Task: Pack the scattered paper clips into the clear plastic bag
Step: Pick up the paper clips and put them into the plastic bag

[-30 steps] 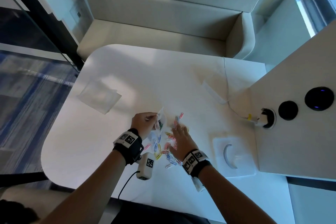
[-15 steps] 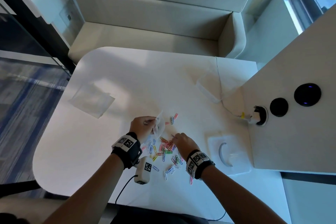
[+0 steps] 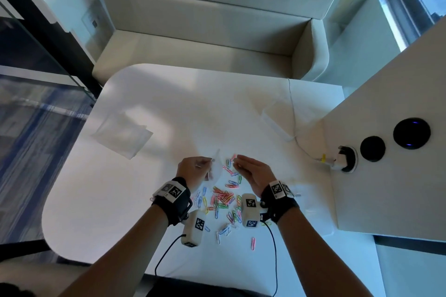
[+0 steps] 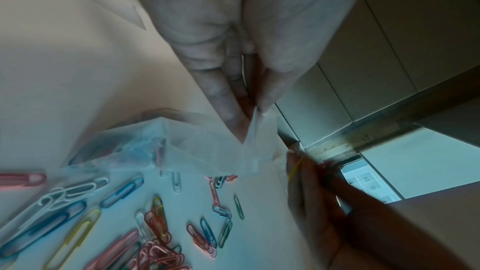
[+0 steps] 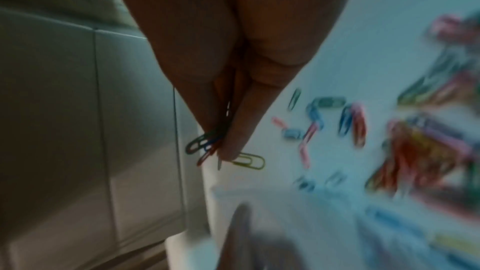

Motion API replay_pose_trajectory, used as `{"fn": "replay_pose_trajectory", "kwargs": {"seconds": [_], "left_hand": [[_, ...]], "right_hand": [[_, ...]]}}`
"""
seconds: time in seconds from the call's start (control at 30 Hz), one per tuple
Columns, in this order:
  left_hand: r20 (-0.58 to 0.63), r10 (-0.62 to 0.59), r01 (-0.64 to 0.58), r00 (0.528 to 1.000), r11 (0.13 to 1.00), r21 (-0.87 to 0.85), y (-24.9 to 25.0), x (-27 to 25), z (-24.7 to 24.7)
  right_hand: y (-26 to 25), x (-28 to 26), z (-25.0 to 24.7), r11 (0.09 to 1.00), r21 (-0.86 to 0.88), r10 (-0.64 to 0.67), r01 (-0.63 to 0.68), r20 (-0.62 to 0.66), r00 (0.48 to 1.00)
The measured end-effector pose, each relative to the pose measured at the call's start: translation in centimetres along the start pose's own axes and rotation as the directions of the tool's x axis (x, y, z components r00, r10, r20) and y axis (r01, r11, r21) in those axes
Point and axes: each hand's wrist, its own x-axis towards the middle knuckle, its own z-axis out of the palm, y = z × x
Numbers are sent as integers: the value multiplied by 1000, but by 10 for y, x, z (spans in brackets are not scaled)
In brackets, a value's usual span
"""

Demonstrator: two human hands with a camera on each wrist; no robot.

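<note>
White table [image 3: 149,200], scattered paper clips [image 3: 223,200]

Coloured paper clips [image 3: 223,200] scattered on table; clear bag [image 3: 215,167] lifted, part-filled.

The right hand [image 3: 251,171] has lifted off the paper clips [image 3: 223,199], pinching a few clips, beside the clear plastic bag [image 3: 216,164].

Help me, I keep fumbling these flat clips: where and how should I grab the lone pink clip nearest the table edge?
Pinch the pink clip across its long sides from above. It lies flat on the table, apart from the pile, so sideways access looks free.
</note>
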Motion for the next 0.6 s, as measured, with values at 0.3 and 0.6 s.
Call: {"fn": "replay_pose_trajectory", "kwargs": {"seconds": [0.3, 0.6], "left_hand": [[-9, 64, -63, 998, 995, 76, 6, -3, -1], [-57, 63, -59, 996, 996, 69, 13, -3, -10]], "right_hand": [[10, -14, 50, 501, -831, -243, 243, 135, 961], [5, -12, 73, 265, -922, -119, 284, 261, 958]]}}
